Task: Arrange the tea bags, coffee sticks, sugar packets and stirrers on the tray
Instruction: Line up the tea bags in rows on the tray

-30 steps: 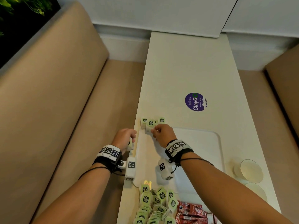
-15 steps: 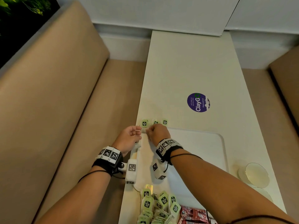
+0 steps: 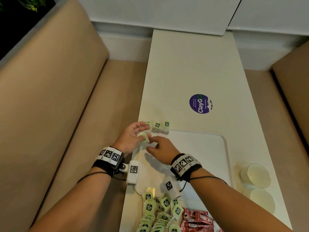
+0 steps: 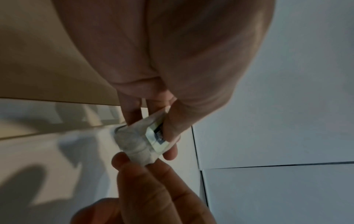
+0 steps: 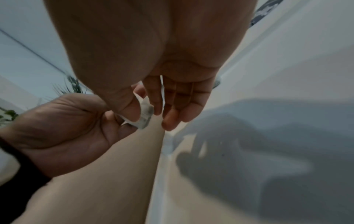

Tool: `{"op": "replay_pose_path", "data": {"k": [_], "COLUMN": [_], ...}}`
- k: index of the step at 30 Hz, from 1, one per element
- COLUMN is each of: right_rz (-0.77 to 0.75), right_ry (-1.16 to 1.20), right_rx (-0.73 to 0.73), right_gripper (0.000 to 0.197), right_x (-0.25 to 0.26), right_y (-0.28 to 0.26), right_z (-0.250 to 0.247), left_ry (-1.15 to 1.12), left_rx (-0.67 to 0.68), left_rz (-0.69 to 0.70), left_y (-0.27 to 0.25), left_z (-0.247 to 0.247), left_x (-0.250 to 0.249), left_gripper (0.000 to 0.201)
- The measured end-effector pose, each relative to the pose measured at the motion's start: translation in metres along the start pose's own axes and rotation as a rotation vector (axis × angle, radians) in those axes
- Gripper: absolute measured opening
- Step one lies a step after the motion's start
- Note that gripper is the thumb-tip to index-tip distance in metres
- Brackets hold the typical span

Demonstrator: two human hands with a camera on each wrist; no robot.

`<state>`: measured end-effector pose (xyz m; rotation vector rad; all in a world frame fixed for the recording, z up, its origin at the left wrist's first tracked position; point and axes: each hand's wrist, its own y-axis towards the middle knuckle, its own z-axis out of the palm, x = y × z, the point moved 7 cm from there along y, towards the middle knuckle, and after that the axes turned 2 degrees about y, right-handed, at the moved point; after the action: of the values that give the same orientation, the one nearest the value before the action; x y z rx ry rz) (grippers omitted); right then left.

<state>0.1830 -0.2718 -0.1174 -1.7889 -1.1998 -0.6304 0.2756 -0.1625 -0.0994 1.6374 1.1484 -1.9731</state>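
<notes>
**Tea bag passes between two hands at the tray's far-left corner**

One tea bag [image 3: 144, 137] is in the air just above the tray's [image 3: 209, 148] far-left corner, held from both sides. The left hand [image 3: 132, 138] has its grip clamped on it, thumb over the green tag and fingers behind the pouch. The right hand [image 3: 161, 149] pinches the pouch's lower end between thumb and forefinger, its other fingers loose.

Just beyond, three tea bags [image 3: 157, 127] stand in a row along the tray's far edge, their tags leaning out over the desk [image 3: 192, 72]. Near the person lies a loose heap of tea bags [image 3: 158, 213], with red coffee sticks [image 3: 199, 220] touching it on the right. Two glass dishes [image 3: 257, 176] sit on the desk to the right of the tray. No sugar packets or stirrers can be made out.

The task looks barely begun. The main risk is the row: the left hand's fingers hang right beside the leftmost bag, and a careless set-down could knock the upright bags over like dominoes. Two hands pulling on thin paper could also tear the pouch, or tangle its string, which cannot be seen here.
</notes>
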Motion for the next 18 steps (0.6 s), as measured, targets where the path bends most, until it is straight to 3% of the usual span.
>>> {"op": "replay_pose_path", "data": {"k": [5,10,13,18], "right_rz": [-0.03,-0.025,-0.018,0.075], "right_ry": [0.14,0.151,0.086,0.067], "right_rx": [-0.129,-0.226,-0.223,-0.28], "right_gripper": [0.025,0.033,0.034,0.033], "right_x": [0.005,0.001,-0.002,-0.015], "right_y": [-0.008,-0.014,-0.015,-0.006], "right_z": [-0.003,-0.011,-0.012,-0.024], "left_ry": [0.015,0.345,0.421,0.451], "left_rx": [0.039,-0.022,-0.006,-0.068], "left_rz": [0.017,0.055,0.081,0.072], "left_y": [0.0,0.0,0.0,0.008], "left_z": [0.009,0.002,0.006,0.007], "left_x": [-0.007,-0.002,-0.003,0.0], "left_gripper": [0.043,0.023,0.007,0.015]}}
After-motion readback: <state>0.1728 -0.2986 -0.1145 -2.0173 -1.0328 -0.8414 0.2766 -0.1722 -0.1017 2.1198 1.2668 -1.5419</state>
